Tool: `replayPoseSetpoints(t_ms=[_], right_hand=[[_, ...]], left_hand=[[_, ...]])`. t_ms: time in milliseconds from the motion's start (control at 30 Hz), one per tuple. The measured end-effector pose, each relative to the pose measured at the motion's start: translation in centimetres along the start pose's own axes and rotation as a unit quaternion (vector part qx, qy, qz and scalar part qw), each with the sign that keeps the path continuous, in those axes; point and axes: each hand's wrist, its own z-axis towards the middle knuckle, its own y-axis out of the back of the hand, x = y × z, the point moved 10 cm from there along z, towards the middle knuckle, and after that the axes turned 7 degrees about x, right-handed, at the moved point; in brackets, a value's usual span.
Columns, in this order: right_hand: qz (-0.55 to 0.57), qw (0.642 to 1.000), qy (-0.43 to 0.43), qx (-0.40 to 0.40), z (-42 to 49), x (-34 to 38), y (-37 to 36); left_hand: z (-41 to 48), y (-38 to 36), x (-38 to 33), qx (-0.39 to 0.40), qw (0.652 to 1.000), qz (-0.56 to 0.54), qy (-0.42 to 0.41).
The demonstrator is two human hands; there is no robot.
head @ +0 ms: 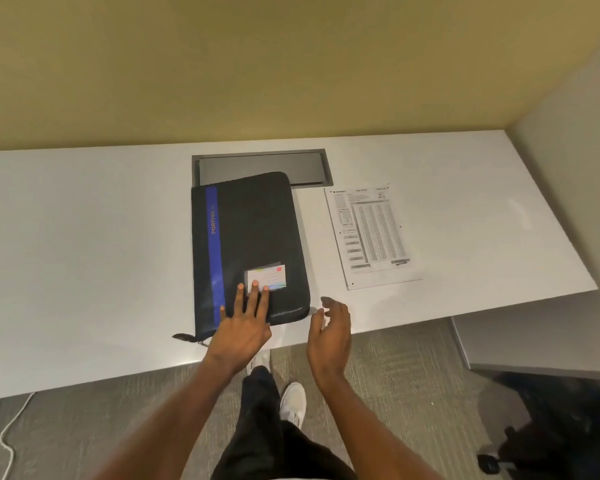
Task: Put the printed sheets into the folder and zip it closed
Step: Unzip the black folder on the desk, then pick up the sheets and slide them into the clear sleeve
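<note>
A black zip folder (253,233) with a blue stripe and a small card pocket lies shut on the white desk (84,254), its near end at the desk's front edge. Its zipper pull (184,337) sticks out at the near left corner. The printed sheets (371,237) lie flat on the desk to the right of the folder. My left hand (245,323) rests flat on the folder's near end, fingers spread. Just off the folder's near right corner, my right hand (329,332) hovers with fingers apart and curled, holding nothing.
A grey recessed cable tray (260,166) sits in the desk behind the folder, partly covered by it. A yellow wall stands behind the desk and a white partition at the right. Below are carpet, a white cable at the left and a dark chair base at the right.
</note>
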Motion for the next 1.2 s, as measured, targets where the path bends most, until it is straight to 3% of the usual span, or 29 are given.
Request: replayPoseSetpoints(t_ms=[200, 367, 467, 633, 867, 967, 1100, 1167, 1200], right_hand=[[-0.028, 0.993, 0.086, 0.081, 2.3, 4.4, -2.4], [-0.206, 0.93, 0.141, 0.271, 2.3, 5.8, -8.0], [-0.269, 0.894, 0.134, 0.333, 1.8, 4.2, -9.6], [-0.332, 0.866, 0.114, 0.356, 1.7, 2.5, -10.0], [-0.295, 0.877, 0.098, 0.365, 1.3, 2.6, -9.7], [-0.301, 0.874, 0.1, 0.368, 1.2, 2.7, -9.6], [-0.325, 0.865, 0.112, 0.364, 1.1, 2.8, -9.8], [-0.328, 0.866, 0.115, 0.361, 1.1, 2.7, -9.8], [-0.327, 0.866, 0.117, 0.361, 1.1, 2.7, -9.9]], left_hand=[[-3.2, 2.9, 1.5, -0.115, 0.983, -0.142, -0.018], [-6.7, 5.9, 3.9, -0.258, 0.91, -0.319, -0.059], [-8.5, 5.2, 5.3, -0.307, 0.857, -0.41, -0.057], [-11.3, 3.0, 8.6, -0.397, 0.756, -0.519, 0.037], [-14.7, -0.2, 12.4, -0.47, 0.605, -0.602, 0.226], [-15.7, -1.5, 14.6, -0.512, 0.524, -0.623, 0.273], [-16.9, -5.3, 18.1, -0.496, 0.446, -0.626, 0.404], [-17.0, -6.3, 19.3, -0.493, 0.408, -0.644, 0.421], [-16.9, -6.5, 19.9, -0.484, 0.412, -0.644, 0.426]])
